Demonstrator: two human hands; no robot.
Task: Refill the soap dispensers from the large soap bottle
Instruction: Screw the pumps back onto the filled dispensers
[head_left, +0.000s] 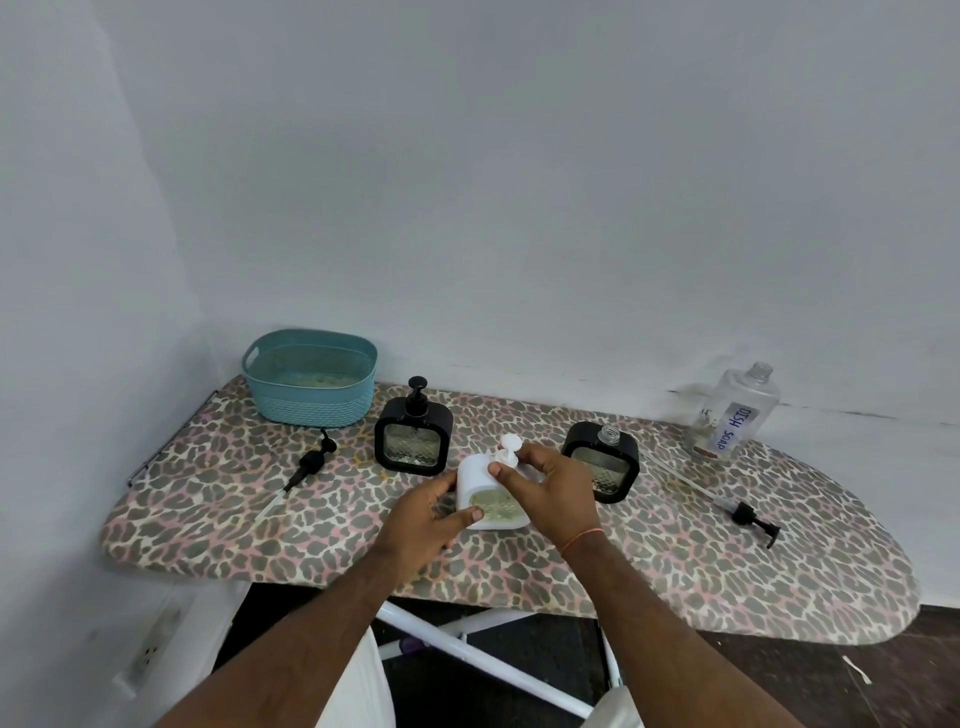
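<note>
At the centre of the frame the right hand (553, 480) has its thumb and fingertips pinched around the white pump head (506, 451) on top of the white soap dispenser (485, 493), while the left hand (428, 514) grips the dispenser's lower left side, thumb lying across its front near the greenish patterned window. The dispenser stands on the leopard-print ironing board (675, 561), slightly tilted toward the viewer. Just behind it to the left stands a black dispenser (413, 439) with its pump fitted; just to the right, partly behind the right hand, a second black dispenser (605, 462) stands open-necked with no pump. A loose black pump (306, 467) lies on the board at left, and another loose pump (748, 517) lies at right, its tube trailing back toward the open dispenser. At the upper right of the board, against the wall, the large clear bottle labelled DISH SOAP (732, 413) stands uncapped. A teal basket (311, 387) sits at the board's upper left corner.
</note>
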